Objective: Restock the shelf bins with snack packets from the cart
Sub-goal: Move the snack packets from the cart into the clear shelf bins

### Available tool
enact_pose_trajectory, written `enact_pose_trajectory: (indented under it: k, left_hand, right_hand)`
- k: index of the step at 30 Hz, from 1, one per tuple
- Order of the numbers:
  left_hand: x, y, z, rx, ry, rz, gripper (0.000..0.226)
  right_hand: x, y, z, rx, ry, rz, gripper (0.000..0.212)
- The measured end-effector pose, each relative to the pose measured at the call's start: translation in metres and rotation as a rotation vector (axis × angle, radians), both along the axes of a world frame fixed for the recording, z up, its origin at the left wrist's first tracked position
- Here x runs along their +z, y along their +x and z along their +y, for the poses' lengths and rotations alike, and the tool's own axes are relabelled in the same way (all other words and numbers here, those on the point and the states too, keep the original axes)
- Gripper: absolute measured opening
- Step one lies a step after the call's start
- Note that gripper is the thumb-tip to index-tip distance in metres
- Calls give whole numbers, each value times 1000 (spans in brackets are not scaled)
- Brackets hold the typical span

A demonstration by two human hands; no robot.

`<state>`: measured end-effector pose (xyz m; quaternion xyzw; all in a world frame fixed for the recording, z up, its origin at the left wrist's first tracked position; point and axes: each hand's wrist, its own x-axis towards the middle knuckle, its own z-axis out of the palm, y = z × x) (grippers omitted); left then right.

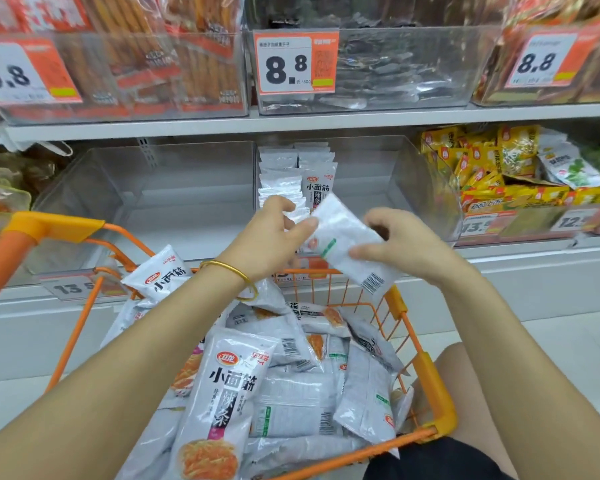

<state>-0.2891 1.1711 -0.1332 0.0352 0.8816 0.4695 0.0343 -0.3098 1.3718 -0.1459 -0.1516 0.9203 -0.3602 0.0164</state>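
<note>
Above the cart, just over its far rim, the head camera shows me one snack packet held tilted between both hands, barcode end lowest. My right hand pinches it, thumb on the near face and curled fingers over the far edge. My left hand lays its thumb on the upper corner with the other fingers curled behind; I cannot tell whether they clamp. Beyond the cart, the clear bin holds a short row of packets standing on edge, and loose packets fill the cart. I judge this one should be turned upright and slid squarely against that row.
</note>
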Motion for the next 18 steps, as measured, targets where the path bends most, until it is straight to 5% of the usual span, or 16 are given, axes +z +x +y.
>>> enact_pose_trajectory:
  k: [3, 6, 9, 12, 14, 18]
  left_hand:
    - [10, 5, 13, -46, 450, -302, 62]
    - [10, -3, 20, 73, 652, -273, 76]
    - [1, -19, 11, 215, 538, -158, 69]
    - [-2, -26, 0, 163, 763, -144, 31]
    - [-1, -27, -1, 85, 873, -145, 18]
    - [0, -39, 2, 15, 940, -155, 28]
  right_hand:
    - [5, 12, -26, -87, 28, 276, 27]
    - [2, 21, -46, 47, 138, 333, 21]
    - [4, 19, -44, 114, -65, 141, 29]
    - [6, 4, -34, -80, -224, 76, 29]
    - [7, -9, -31, -29, -308, -139, 38]
    - [9, -31, -30, 143, -422, -419, 17]
